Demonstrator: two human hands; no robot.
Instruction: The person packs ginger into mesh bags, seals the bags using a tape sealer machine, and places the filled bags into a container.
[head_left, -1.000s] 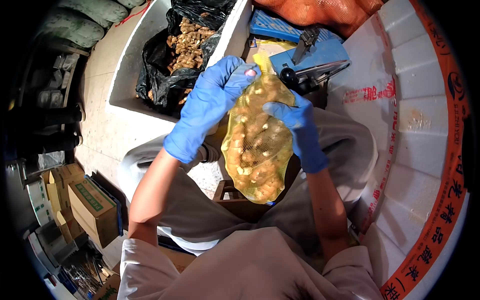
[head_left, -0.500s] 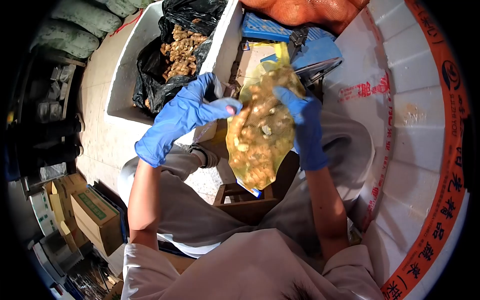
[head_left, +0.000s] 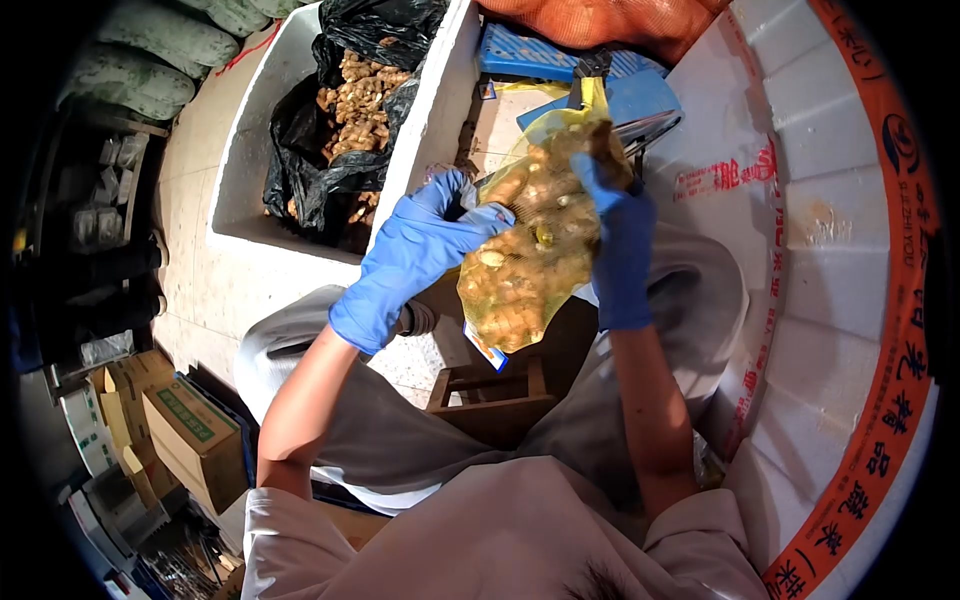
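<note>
Plainly, the left hand (head_left: 420, 245) and right hand (head_left: 622, 240) grip opposite sides of a yellow mesh bag (head_left: 540, 262) with their fingers — ginger (head_left: 502, 318) inside — holding it up beside the right edge of the white box (head_left: 437, 110).

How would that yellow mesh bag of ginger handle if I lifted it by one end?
The yellow mesh bag would probably flex and sag somewhat, as its weave looks thin. It's likely fairly heavy for its size, being packed with chunky ginger. It seems unlikely to roll far, given its long, lumpy outline.
</note>
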